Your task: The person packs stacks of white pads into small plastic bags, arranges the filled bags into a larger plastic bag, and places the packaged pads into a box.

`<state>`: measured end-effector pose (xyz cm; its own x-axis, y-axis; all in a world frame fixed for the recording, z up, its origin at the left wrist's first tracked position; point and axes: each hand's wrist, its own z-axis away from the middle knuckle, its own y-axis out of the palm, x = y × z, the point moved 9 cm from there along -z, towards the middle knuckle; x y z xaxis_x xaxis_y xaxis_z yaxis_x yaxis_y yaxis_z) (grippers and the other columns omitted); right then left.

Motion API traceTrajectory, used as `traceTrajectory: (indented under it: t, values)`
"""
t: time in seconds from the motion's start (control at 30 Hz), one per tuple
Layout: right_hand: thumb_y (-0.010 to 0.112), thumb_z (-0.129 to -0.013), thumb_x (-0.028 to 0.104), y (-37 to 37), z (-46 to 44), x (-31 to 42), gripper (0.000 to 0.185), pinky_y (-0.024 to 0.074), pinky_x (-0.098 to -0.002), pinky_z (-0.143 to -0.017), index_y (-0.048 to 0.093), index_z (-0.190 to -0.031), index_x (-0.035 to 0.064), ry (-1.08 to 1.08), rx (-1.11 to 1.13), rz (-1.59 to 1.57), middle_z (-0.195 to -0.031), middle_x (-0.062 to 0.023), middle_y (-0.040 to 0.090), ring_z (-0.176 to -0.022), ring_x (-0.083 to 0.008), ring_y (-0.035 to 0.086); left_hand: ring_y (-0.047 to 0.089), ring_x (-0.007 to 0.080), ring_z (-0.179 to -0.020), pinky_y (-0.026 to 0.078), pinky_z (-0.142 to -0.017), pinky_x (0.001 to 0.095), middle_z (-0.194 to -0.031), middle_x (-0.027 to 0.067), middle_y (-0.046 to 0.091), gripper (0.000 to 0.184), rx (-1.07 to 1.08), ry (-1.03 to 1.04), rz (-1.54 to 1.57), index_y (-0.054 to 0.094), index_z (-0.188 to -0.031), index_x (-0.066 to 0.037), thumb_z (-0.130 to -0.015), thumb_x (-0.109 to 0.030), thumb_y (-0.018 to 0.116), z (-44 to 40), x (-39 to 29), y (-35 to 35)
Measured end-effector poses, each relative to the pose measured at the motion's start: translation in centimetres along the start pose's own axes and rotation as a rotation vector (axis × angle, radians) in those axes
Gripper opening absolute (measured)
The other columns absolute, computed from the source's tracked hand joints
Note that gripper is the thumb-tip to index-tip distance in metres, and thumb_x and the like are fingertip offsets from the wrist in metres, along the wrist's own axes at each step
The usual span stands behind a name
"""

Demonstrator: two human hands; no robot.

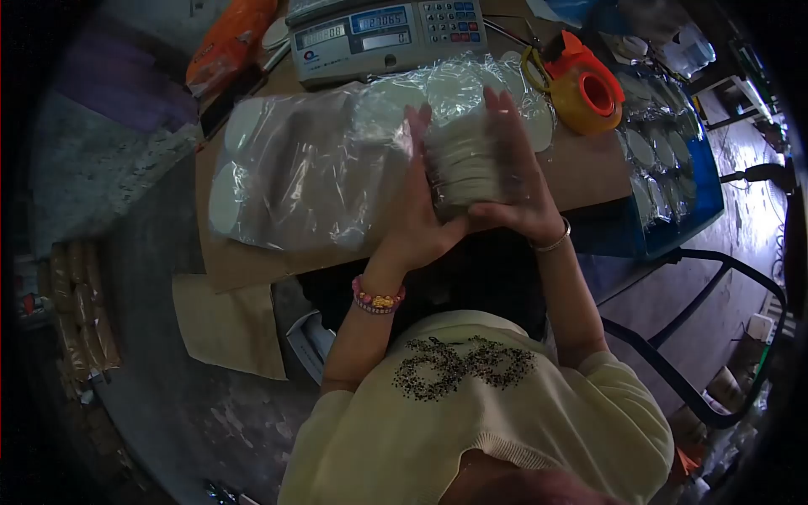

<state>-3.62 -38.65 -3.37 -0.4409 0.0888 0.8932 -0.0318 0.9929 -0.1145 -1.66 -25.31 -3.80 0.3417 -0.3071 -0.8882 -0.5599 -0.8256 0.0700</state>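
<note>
A stack of thin, pale round discs (467,164) is pressed between my two hands over the near part of the cardboard-covered table. My left hand (421,206) lies along the stack's left side, fingers stretched away from me. On the opposite side my right hand (528,189) has its palm against the discs and its thumb across the near end. Motion blurs the stack and the fingertips. Clear plastic film (316,168) with white discs (244,122) under or in it spreads to the left and behind my hands.
A digital scale (383,38) stands at the back. Right of it sits a red and yellow tape dispenser (585,88). A blue tray (677,210) at the right holds wrapped discs. An orange bag (231,46) lies back left; a dark chair frame (715,337) stands right.
</note>
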Motion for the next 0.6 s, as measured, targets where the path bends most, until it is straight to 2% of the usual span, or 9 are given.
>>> traceTrajectory:
  t: [0.1, 0.2, 0.27, 0.3, 0.37, 0.4, 0.43, 0.5, 0.6]
  values:
    - [0.093, -0.066, 0.033, 0.3, 0.2, -0.5, 0.132, 0.0189, -0.0416, -0.122, 0.006, -0.16, 0.0022, 0.001, -0.035, -0.006, -0.166, -0.0191, 0.014, -0.153, -0.0299, 0.015, 0.005, 0.0347, -0.154, 0.02, -0.122, 0.0454, -0.166, 0.0201, 0.003, 0.126, 0.072, -0.121, -0.215, -0.009, -0.159, -0.008, -0.077, -0.024, 0.085, 0.6, 3.2, 0.2]
    - [0.094, -0.064, 0.029, 1.1, 0.2, 0.3, 0.133, 0.0191, -0.041, -0.122, 0.006, -0.16, 0.0022, -0.025, -0.048, -0.06, -0.166, -0.019, 0.014, -0.153, -0.0293, 0.016, 0.006, 0.0357, -0.154, 0.023, -0.121, 0.047, -0.166, 0.0198, 0.002, 0.127, -0.05, -0.107, 0.063, -0.006, -0.159, -0.005, -0.075, -0.028, 0.086, 0.5, 1.3, 0.8]
    - [0.094, -0.064, 0.028, 1.0, 0.1, 1.0, 0.132, 0.0199, -0.0411, -0.121, 0.006, -0.16, 0.0026, -0.101, -0.029, -0.166, -0.166, -0.0191, 0.013, -0.153, -0.0287, 0.016, 0.022, 0.03, -0.15, 0.034, -0.116, 0.0445, -0.166, 0.0183, 0.005, 0.125, 0.031, 0.159, -0.502, -0.008, -0.159, -0.007, -0.079, -0.028, 0.085, 0.1, -1.5, 0.6]
    - [0.094, -0.064, 0.028, 0.9, 0.6, 0.7, 0.132, 0.0199, -0.0411, -0.121, 0.006, -0.16, 0.0026, -0.096, -0.037, -0.173, -0.166, -0.0191, 0.013, -0.153, -0.0287, 0.016, 0.022, 0.03, -0.15, 0.034, -0.116, 0.0445, -0.166, 0.0183, 0.005, 0.125, 0.039, 0.15, -0.505, -0.008, -0.159, -0.007, -0.079, -0.028, 0.085, 0.5, -1.5, 0.5]
    - [0.093, -0.065, 0.028, 0.6, 1.0, -1.0, 0.131, 0.0205, -0.042, -0.121, 0.006, -0.16, 0.0029, -0.013, -0.031, -0.009, -0.166, -0.0196, 0.012, -0.153, -0.0299, 0.015, 0.031, 0.0312, -0.146, 0.036, -0.115, 0.0425, -0.164, 0.0182, 0.014, 0.109, 0.062, -0.181, -0.299, 0.016, -0.159, -0.006, -0.079, -0.033, 0.085, 0.8, 1.5, -0.1]
    - [0.092, -0.067, 0.027, 1.1, 0.9, -0.1, 0.129, 0.0189, -0.0425, -0.121, 0.006, -0.16, 0.0031, -0.092, -0.016, 0.031, -0.166, -0.0206, 0.013, -0.153, -0.0314, 0.015, 0.031, 0.0312, -0.146, 0.036, -0.115, 0.0425, -0.164, 0.0182, 0.014, 0.109, 0.063, -0.166, -0.302, 0.016, -0.159, -0.006, -0.079, -0.033, 0.085, 0.5, 1.4, -0.1]
    - [0.092, -0.067, 0.027, 1.2, 0.5, 0.1, 0.129, 0.0189, -0.0425, -0.121, 0.006, -0.16, 0.0031, -0.102, -0.021, 0.038, -0.166, -0.0206, 0.013, -0.153, -0.0314, 0.015, 0.037, 0.0333, -0.142, 0.036, -0.115, 0.0426, -0.16, 0.0189, 0.023, 0.115, 0.074, -0.107, -0.425, 0.011, -0.158, -0.004, -0.075, -0.029, 0.087, 0.2, 1.0, -0.1]
    - [0.091, -0.068, 0.025, 1.5, 0.2, 1.1, 0.126, 0.0165, -0.0426, -0.122, 0.007, -0.16, 0.0029, -0.1, -0.042, -0.164, -0.166, -0.0207, 0.015, -0.154, -0.0322, 0.015, 0.042, 0.0341, -0.138, 0.037, -0.115, 0.0435, -0.154, 0.0181, 0.032, 0.123, 0.111, 0.005, -0.602, 0.009, -0.158, -0.003, -0.069, -0.027, 0.09, -0.1, 0.6, 0.2]
    - [0.091, -0.068, 0.026, 1.1, -0.9, 1.1, 0.127, 0.0149, -0.0423, -0.123, 0.006, -0.16, 0.002, -0.134, -0.015, -0.093, -0.166, -0.0203, 0.015, -0.154, -0.0312, 0.014, 0.042, 0.0309, -0.138, 0.038, -0.114, 0.0423, -0.154, 0.0153, 0.031, 0.131, 0.228, -0.14, -0.706, -0.002, -0.159, -0.006, -0.068, -0.023, 0.091, -0.3, 1.9, -1.0]
